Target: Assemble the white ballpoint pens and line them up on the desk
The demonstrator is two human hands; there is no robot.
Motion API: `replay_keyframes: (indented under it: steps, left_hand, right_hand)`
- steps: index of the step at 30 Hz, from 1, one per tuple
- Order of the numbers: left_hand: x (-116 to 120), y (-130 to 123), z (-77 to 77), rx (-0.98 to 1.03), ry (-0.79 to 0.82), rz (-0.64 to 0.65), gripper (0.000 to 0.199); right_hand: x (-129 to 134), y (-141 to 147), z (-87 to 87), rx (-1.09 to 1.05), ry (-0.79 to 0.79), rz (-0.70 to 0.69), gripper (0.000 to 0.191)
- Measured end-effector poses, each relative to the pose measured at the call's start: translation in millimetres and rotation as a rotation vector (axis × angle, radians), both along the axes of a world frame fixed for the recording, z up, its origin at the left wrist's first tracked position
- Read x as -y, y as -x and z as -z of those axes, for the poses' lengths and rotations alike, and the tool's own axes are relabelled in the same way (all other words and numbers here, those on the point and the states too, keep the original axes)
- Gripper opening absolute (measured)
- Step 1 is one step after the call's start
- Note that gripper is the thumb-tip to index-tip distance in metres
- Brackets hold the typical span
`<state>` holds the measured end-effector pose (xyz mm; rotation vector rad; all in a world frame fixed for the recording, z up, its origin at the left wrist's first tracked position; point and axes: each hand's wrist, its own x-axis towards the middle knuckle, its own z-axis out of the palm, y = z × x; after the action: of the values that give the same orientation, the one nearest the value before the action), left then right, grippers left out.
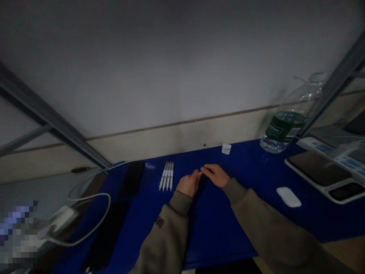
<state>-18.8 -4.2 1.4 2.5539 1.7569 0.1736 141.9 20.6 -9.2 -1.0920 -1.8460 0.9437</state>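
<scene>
My left hand (189,183) is over the middle of the blue table, its fingers curled closed. My right hand (215,174) meets it from the right, thumb and forefinger pinched at the left fingertips. Whatever lies between the fingertips is too small or hidden to make out. Just left of my left hand, several white pens (167,176) lie side by side in a row, their darker ends toward the wall. Behind my right hand, a small white square item (226,148) sits near the table's back edge.
A large clear bottle with a green label (285,125) stands at the back right, near a grey-white scale (325,175) and a white mouse (289,196). Dark flat objects (131,179) and a white cable (110,205) lie left. A wall bounds the blue table (216,232).
</scene>
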Motion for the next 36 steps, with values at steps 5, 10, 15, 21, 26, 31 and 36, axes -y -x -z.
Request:
replay_keyframes:
  steps: [5,10,15,21,26,31,36]
  left_hand:
    - [0.3,-0.2,0.6,0.036,-0.002,-0.003,0.047]
    - [-3.5,2.6,5.9,0.175,-0.04,0.06,0.041]
    - [-7.1,2.4,9.1,0.221,-0.073,0.092,0.038]
    - [-4.1,1.9,6.8,0.217,-0.084,0.085,0.036]
    - [-5.1,4.8,7.9,0.234,-0.094,0.085,0.033]
    - [-7.1,6.9,8.1,0.266,-0.064,0.031,0.028]
    - [-6.8,9.4,4.8,0.226,-0.041,-0.074,0.026]
  right_hand:
    - [0.7,1.2,-0.7,-0.011,0.009,0.027,0.042]
    - [-3.0,0.1,4.1,-0.017,-0.006,0.164,0.042]
    - [-10.6,-7.6,10.3,-0.028,0.005,0.387,0.041]
    - [-13.9,-11.0,14.3,0.085,-0.019,0.402,0.042]
    - [-14.0,-13.0,13.6,0.092,-0.007,0.385,0.044]
    - [-14.4,-15.3,14.0,0.09,0.018,0.421,0.044]
    - [-16.3,-17.1,16.9,0.084,0.035,0.457,0.042]
